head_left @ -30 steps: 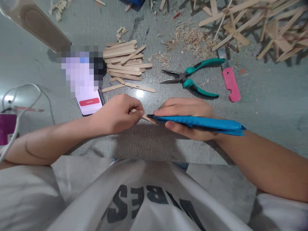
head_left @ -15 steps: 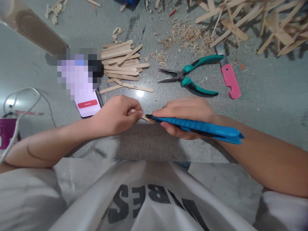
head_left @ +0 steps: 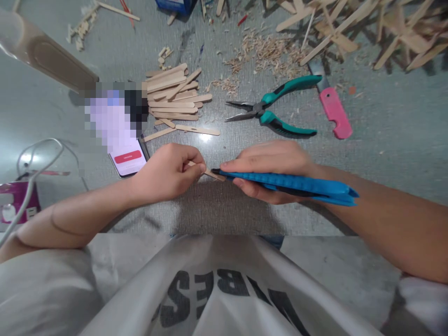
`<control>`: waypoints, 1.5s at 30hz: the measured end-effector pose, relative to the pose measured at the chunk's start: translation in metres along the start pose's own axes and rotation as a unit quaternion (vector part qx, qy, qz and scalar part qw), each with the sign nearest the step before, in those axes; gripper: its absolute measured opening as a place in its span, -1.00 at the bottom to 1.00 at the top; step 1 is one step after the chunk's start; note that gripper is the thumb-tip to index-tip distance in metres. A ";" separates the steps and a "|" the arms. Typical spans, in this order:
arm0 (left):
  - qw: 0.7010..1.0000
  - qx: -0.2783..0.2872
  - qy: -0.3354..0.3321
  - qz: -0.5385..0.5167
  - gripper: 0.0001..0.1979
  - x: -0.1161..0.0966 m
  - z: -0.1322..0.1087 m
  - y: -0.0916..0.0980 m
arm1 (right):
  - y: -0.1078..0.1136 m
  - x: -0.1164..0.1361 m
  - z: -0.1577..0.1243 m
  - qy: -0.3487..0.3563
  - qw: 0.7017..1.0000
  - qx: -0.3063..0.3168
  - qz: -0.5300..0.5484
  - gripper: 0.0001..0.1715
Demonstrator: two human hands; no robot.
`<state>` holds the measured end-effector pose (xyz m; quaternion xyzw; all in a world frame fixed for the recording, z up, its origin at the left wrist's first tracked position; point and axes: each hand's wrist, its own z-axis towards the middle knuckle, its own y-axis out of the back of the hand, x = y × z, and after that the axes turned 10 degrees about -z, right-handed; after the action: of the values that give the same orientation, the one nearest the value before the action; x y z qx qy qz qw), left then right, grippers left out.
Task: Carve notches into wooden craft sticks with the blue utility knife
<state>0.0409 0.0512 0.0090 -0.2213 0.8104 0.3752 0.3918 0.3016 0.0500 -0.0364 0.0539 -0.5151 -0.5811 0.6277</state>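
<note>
My left hand (head_left: 171, 170) is closed in a pinch around a thin wooden craft stick (head_left: 214, 175), whose free end points right and slightly down. My right hand (head_left: 273, 170) is wrapped round a blue utility knife (head_left: 290, 183) with a ridged back, held like a pen. The knife's dark tip rests at the stick's exposed end, close to my left fingertips; its blade is too small to make out. Above my hands lies a pile of craft sticks (head_left: 175, 95). Open needle-nose pliers (head_left: 258, 110) with green handles lie beyond my right hand.
A pink-handled folding knife (head_left: 334, 112) lies right of the pliers. Wood shavings (head_left: 269, 49) and crossed-stick pieces (head_left: 336, 35) are spread at the back. A phone (head_left: 129, 161), partly blurred out, sits by my left wrist. At far left are a cable (head_left: 56, 140) and a purple box (head_left: 21, 203).
The view has shifted slightly. My left hand stays pinched on the stick and my right hand keeps the knife at its end, with hardly any movement between them.
</note>
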 end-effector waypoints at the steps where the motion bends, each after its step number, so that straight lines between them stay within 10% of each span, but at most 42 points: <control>1: 1.000 0.000 0.001 0.003 -0.75 0.000 0.000 0.000 | 0.000 0.000 0.000 0.001 1.000 -0.002 0.001 -0.75; 10: 1.000 -0.015 -0.007 0.017 -0.76 0.002 -0.002 -0.003 | 0.001 0.002 -0.001 -0.035 0.999 0.004 0.031 -0.75; 21: 0.998 -0.042 -0.028 -0.028 -0.80 0.003 -0.004 -0.009 | 0.004 0.005 -0.002 -0.248 0.960 -0.016 0.131 -0.71; 38: 0.997 -0.063 -0.044 -0.029 -0.77 0.006 -0.005 -0.010 | 0.008 -0.004 -0.002 -0.256 0.904 0.039 0.339 -0.76; 45: 0.996 -0.068 -0.041 -0.039 -0.75 0.006 -0.005 -0.008 | 0.011 0.000 -0.004 -0.259 0.953 -0.037 0.155 -0.76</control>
<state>0.0403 0.0424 0.0026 -0.2634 0.7569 0.4229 0.4229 0.3113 0.0517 -0.0310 -0.2026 -0.6399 -0.4893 0.5568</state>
